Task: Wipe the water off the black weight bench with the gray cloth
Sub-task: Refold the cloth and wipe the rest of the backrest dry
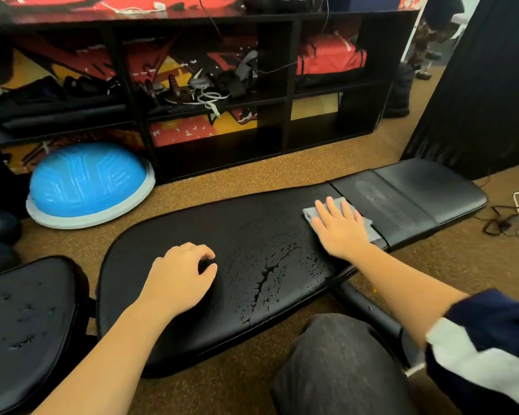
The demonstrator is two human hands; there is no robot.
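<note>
Cloth: the gray cloth [311, 211] lies flat on the bench [222, 235], at the right end of the long pad, right at the seam with the seat pad.
Right hand: the right hand [340, 227] presses down on the cloth, palm flat, fingers straight and spread wide.
Left hand: the left hand [180, 275] rests on the pad's left half, fingers curled under, holding nothing.
Water: the water [267, 277] sits between the two hands in beads and one long streak, running toward the near edge.
Around: a knee [336, 354] is just beside the bench's near edge. A second pad [27, 324] lies to the left, also spotted with drops. A blue dome [87, 181] stands on the carpet behind, against the black shelf [285, 85]. Cables [510, 223] trail on the floor past the seat end.
In the way: only the left hand lies on the wet pad.
Count: one cloth, two hands, one bench with two pads in line, one separate pad, one dome.
Hard to see: most of the cloth is hidden under the right hand. The mark on the seat pad is too faint to read. The second pad is cut off at the left edge, and the shelf holds a tangle of straps and dark gear I can't sort out.
</note>
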